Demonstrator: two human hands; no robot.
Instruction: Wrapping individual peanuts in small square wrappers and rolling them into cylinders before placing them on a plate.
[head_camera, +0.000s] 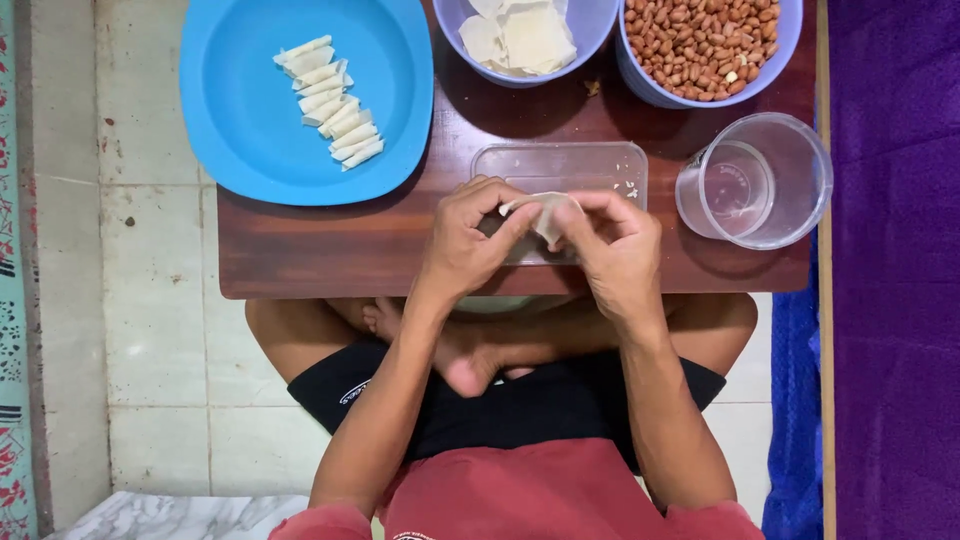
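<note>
Your left hand (462, 232) and right hand (618, 243), fingers closed, pinch thin pale dough wrapper (548, 212) over clear rectangular plastic tray (560, 165) on dark brown wooden bench (330, 250), near clear plastic cup (755, 180).

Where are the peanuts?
In the head view, the peanuts fill a lavender bowl at the table's far right corner, beside the bowl of wrappers and just beyond the clear cup.
</note>
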